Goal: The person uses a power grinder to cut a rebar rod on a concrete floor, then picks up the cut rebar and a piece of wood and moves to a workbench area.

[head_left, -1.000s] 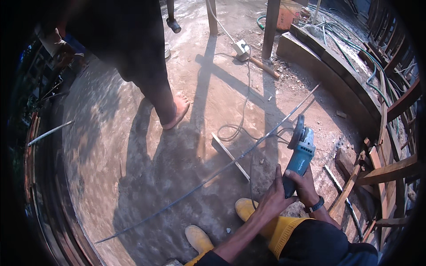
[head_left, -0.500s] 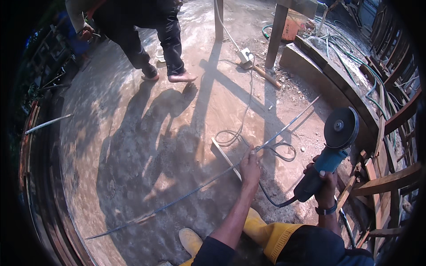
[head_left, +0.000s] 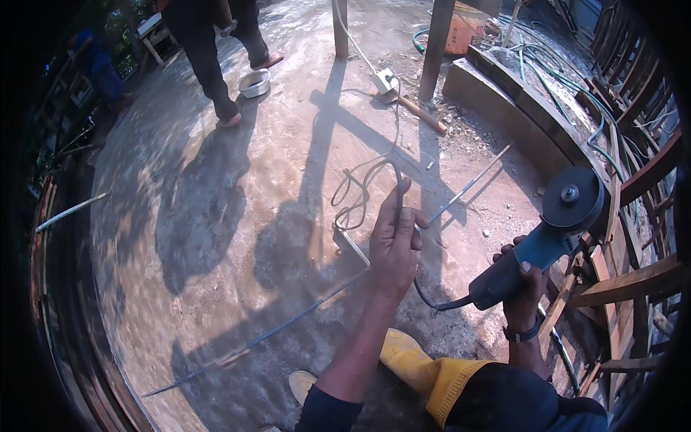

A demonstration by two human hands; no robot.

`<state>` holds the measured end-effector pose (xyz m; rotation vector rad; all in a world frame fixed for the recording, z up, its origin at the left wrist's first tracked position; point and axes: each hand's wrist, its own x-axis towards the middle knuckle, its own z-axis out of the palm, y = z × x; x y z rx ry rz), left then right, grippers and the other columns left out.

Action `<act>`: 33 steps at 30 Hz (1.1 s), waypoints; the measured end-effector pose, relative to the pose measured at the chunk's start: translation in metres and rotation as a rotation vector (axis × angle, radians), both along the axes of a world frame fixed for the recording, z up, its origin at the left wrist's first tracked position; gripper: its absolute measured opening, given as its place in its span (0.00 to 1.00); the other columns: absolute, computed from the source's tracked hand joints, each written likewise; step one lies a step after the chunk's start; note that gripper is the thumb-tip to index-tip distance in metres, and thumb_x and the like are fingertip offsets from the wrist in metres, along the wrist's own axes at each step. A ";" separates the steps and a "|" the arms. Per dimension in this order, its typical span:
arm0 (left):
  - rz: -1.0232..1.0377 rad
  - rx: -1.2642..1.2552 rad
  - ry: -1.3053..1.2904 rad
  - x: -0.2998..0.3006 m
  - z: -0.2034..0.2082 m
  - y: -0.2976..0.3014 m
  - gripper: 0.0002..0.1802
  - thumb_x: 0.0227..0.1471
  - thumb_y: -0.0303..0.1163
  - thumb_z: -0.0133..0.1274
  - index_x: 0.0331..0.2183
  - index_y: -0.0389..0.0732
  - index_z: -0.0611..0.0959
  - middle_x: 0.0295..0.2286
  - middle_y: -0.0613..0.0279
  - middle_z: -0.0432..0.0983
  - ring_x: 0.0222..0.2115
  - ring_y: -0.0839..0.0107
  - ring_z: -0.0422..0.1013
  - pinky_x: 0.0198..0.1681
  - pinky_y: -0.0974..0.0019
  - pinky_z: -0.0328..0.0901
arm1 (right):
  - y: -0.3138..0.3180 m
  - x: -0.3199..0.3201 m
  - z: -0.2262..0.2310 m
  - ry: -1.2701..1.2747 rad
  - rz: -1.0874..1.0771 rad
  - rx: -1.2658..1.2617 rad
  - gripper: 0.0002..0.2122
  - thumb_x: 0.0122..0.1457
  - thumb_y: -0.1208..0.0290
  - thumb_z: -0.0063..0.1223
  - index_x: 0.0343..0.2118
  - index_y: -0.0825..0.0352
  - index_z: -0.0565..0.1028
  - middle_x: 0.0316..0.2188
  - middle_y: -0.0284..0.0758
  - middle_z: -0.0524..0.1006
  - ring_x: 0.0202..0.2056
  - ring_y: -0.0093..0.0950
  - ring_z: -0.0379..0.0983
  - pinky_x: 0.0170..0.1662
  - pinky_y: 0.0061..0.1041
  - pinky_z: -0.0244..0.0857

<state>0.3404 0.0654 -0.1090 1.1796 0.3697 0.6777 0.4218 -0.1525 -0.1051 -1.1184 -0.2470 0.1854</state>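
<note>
My right hand [head_left: 529, 288] is closed around the body of a blue and black angle grinder [head_left: 543, 248], its dark cutting disc [head_left: 574, 198] facing up and forward. My left hand [head_left: 394, 252] is raised in front of me, fingers bent around the grinder's power cord [head_left: 398, 176]. The cord loops up past the fingertips, and a lower length hangs from the hand to the grinder. Beneath, a long ribbed steel rod [head_left: 288, 325] lies slanting across the ground, partly hidden by my left hand. A thin pale stick [head_left: 353, 247] lies beside the rod.
A co-worker's legs [head_left: 209, 65] stand at the far left near a white tub [head_left: 254, 83]. Ahead lie a white socket box [head_left: 386, 81] and a wooden-handled hammer [head_left: 421, 115]. Timber [head_left: 626, 288] crowds the right side. My yellow boot [head_left: 410, 360] is below me.
My left hand has risen from beside the rod, lifting the cord off the ground. The grinder has tilted slightly to the right. The co-worker has stepped away to the left, revealing the white tub.
</note>
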 end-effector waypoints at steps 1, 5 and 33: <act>-0.073 0.069 0.074 0.004 0.004 -0.013 0.23 0.65 0.38 0.43 0.58 0.41 0.70 0.29 0.64 0.75 0.22 0.79 0.68 0.27 0.74 0.65 | 0.001 0.002 0.002 0.011 -0.055 -0.030 0.26 0.50 0.69 0.56 0.51 0.71 0.64 0.44 0.41 0.71 0.41 0.35 0.75 0.44 0.38 0.75; -0.195 0.668 0.308 0.011 -0.014 -0.055 0.21 0.63 0.34 0.40 0.57 0.47 0.72 0.38 0.50 0.78 0.36 0.53 0.75 0.40 0.55 0.69 | -0.030 0.016 0.030 -0.192 -0.226 -0.193 0.26 0.48 0.70 0.55 0.52 0.73 0.64 0.40 0.44 0.75 0.38 0.35 0.76 0.44 0.35 0.74; -0.250 0.842 1.330 -0.170 -0.199 0.070 0.30 0.61 0.58 0.38 0.35 0.40 0.79 0.24 0.45 0.78 0.29 0.43 0.75 0.34 0.45 0.67 | 0.023 0.006 -0.069 0.359 0.721 -0.722 0.30 0.44 0.71 0.59 0.54 0.71 0.65 0.40 0.41 0.75 0.38 0.31 0.78 0.42 0.30 0.74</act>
